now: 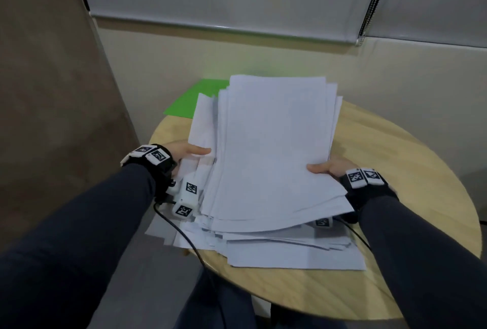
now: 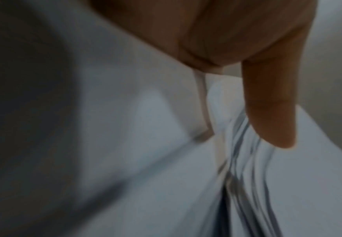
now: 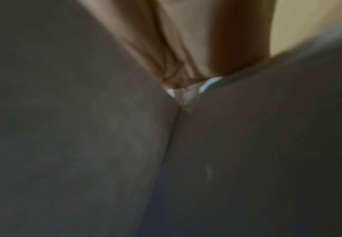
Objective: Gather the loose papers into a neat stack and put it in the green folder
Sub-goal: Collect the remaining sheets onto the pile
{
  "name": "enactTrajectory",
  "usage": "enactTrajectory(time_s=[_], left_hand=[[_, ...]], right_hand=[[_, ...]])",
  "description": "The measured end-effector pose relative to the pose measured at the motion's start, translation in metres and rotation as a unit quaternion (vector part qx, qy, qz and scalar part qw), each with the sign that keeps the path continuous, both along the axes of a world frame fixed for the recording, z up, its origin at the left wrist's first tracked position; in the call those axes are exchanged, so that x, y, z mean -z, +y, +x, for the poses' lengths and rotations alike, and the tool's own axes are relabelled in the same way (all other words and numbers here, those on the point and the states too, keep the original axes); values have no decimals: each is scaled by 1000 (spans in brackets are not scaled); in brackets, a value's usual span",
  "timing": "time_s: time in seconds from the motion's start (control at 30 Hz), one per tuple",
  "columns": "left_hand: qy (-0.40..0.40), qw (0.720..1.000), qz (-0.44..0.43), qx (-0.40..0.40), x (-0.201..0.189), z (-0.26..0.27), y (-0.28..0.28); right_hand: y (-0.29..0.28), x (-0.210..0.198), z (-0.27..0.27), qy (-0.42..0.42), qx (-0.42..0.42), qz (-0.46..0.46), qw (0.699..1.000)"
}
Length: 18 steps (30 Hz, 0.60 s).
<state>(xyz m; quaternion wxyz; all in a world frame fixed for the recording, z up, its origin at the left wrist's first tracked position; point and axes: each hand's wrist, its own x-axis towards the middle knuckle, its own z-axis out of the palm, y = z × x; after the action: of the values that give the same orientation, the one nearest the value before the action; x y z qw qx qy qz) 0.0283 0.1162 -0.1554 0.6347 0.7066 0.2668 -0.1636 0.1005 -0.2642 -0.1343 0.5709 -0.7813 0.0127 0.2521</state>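
Note:
A thick, uneven pile of white papers (image 1: 274,149) is tilted up off the round wooden table (image 1: 395,170), its far edge higher. My left hand (image 1: 188,150) grips the pile's left edge, thumb on top; the thumb (image 2: 271,109) lies across fanned sheet edges (image 2: 247,160) in the left wrist view. My right hand (image 1: 326,168) grips the pile's right edge, thumb on top, fingers hidden underneath. More loose sheets (image 1: 292,252) lie flat on the table below the lifted pile. The green folder (image 1: 189,99) lies at the table's far left, partly covered by the papers.
The table stands close to a cream wall, with a brown panel on the left. A black cable (image 1: 184,239) runs from my left wrist over the table's near edge. The right wrist view is dark, showing only palm (image 3: 186,48) and paper.

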Motion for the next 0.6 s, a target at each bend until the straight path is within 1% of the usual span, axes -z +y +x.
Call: enactTrajectory(time_s=[0.1,0.17,0.2,0.27,0.33,0.4,0.47,0.6], left_hand=[[-29,998,-53,28,-29,-23,-33],[-88,993,-66,36,-41,-26,-48],[-121,990,-57,40,-45,-25,-53],[-160,985,-35,59,-54,-22,-62],[-188,980,-20,67,-59,-15,-62],[-200,977,-2,71,-67,-7,-64],[-239,968,-15,68,-78,-1,-68],[-332,939,-70,55,-103,8,-76]], right_hand=[[12,-11,-2,-28,0,-1,1000],[14,-9,-2,-39,-2,16,999],[15,-7,-3,-42,-1,31,999],[14,-1,-2,-38,8,72,997],[14,-1,-2,-42,19,108,993],[12,-8,-3,-60,25,128,990],[12,-18,-4,-90,40,146,984],[4,-47,-1,-183,60,179,965]])
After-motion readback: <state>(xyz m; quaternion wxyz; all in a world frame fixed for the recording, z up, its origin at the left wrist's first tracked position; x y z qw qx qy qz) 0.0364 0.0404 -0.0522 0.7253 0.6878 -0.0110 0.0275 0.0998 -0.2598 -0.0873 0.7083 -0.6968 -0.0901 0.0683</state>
